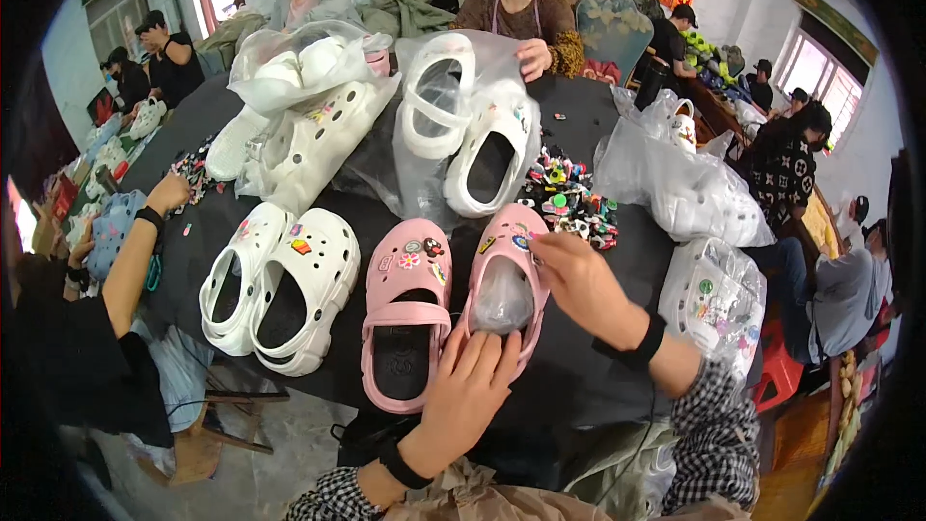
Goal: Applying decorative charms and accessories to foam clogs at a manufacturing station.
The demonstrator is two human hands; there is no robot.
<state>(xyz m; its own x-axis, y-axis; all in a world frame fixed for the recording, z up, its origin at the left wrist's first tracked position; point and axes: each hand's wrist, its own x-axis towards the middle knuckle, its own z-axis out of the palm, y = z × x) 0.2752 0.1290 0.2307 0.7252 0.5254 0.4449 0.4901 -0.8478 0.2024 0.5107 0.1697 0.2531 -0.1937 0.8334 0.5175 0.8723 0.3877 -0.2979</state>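
A pair of pink clogs lies before me, toes pointing away. My left hand point(470, 378) grips the heel end of the right pink clog point(503, 232), fingers over its rim. Crumpled clear plastic point(503, 297) fills that clog's opening. At the right side of its toe, my right hand point(590, 294) has thumb and fingers pinched together; what is between them is hidden. Small coloured charms sit on both toes. The left pink clog point(410, 265) lies alongside, untouched. Farther right is a heap of loose charms point(579, 217).
White clogs point(313, 251) with charms stand to the left on the black table point(617, 357). Bagged white clogs point(328, 150) lie at the far side and right. Another person's hand point(171, 193) reaches charms at left; a person opposite touches a plastic bag point(497, 53).
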